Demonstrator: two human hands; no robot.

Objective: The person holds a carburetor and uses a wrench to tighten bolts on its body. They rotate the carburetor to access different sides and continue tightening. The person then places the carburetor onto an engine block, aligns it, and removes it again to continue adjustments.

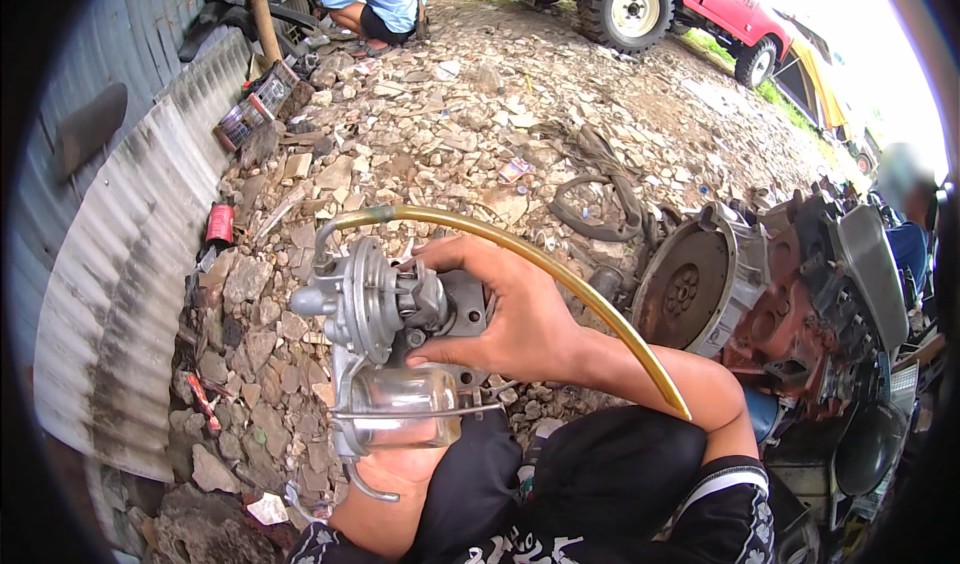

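A metal fuel pump point(370, 299) with a round ribbed body and a clear glass bowl point(405, 404) is held up above my lap. A wire bail crosses the bowl. My right hand point(520, 314) grips the pump by its mounting flange point(466, 309), thumb and fingers bent around it. From the pump's upper pipe, a yellowish translucent hose point(540, 251) arcs over my right wrist, its far end loose over the forearm. Behind and below the bowl is my left hand point(402, 464), close against the pump; its fingers are hidden.
Broken stones cover the ground point(420, 124). Corrugated sheet point(130, 294) leans at left, near a red can point(221, 224). An engine block point(790, 294) with a flywheel point(683, 282) stands at right. Farther off are a crouching person point(375, 4), a red vehicle point(690, 4) and another person point(908, 234).
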